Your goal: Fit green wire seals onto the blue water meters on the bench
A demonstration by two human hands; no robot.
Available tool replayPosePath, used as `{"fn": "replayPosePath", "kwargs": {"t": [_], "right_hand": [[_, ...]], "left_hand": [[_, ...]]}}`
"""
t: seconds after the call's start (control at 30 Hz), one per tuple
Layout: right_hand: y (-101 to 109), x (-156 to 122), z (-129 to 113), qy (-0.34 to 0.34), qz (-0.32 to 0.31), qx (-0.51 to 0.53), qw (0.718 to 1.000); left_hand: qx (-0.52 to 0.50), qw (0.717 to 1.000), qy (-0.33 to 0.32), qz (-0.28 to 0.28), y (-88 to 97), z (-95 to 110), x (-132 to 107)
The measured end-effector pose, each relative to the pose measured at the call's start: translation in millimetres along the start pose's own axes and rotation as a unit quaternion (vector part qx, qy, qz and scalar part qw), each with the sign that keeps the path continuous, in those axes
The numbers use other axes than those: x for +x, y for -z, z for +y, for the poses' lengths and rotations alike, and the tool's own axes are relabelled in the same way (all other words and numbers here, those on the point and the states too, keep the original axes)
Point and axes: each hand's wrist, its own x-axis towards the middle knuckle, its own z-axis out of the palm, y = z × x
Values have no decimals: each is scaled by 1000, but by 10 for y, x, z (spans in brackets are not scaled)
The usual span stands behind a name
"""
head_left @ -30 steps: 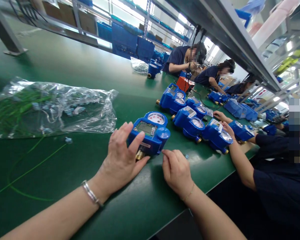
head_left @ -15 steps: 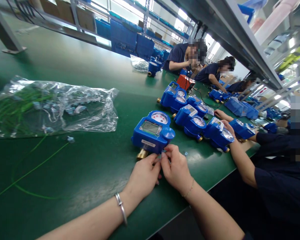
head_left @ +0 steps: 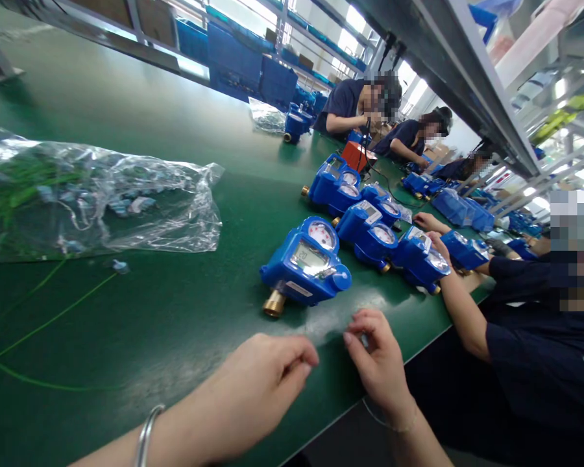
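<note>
A blue water meter [head_left: 304,266] with a lit display, a round dial and a brass threaded end stands on the green table in front of me. My left hand [head_left: 267,383] is below it, apart from it, its fingers curled and their tips close to the thumb. Whatever those fingers may hold is hidden. To the right, my right hand [head_left: 378,357] is also off the meter, with fingers bent toward the thumb. A tiny bluish bit shows between them, too small to name.
A clear plastic bag [head_left: 175,220] of green wires with pale blue tags lies left; a tagged green wire [head_left: 53,331] lies beside it. More blue meters [head_left: 365,227] stand right, where a co-worker's hand [head_left: 440,250] touches one. An overhead metal rail [head_left: 448,65] crosses the upper right.
Both my hands have come away from the meter's lower edge and moved apart, the left toward me, the right to the right. The meter looks slightly turned, and the view has shifted a little.
</note>
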Motion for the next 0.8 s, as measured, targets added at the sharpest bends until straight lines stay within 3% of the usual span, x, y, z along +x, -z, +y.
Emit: {"fn": "replayPosePath", "kwargs": {"t": [0.1, 0.17, 0.27, 0.37, 0.53, 0.6, 0.67, 0.73, 0.8], "right_hand": [[1, -127, -144, -39, -27, 54, 997], [4, -190, -225, -70, -57, 100, 991], [12, -288, -260, -100, -76, 138, 982], [25, -418, -198, -115, -63, 127, 983], [27, -562, -71, -172, 54, 148, 972], [15, -502, -53, -198, 96, 176, 959], [-4, -359, -55, -213, 117, 227, 943], [-32, -163, -81, -211, 102, 300, 925], [-70, 43, -139, -197, 70, 372, 905]], "left_hand": [[-129, 991, 13, -37, 91, -13, 83], [-131, 990, -14, -45, 152, -55, 118], [-50, 995, -65, -55, 186, -155, 144], [57, 991, -120, -13, 137, -257, 161], [206, 951, -210, 92, 19, -294, 197], [222, 935, -263, 83, -4, -288, 221], [219, 930, -293, 41, -6, -291, 240], [214, 935, -281, 10, 11, -299, 237], [209, 941, -266, 17, 36, -298, 205]]}}
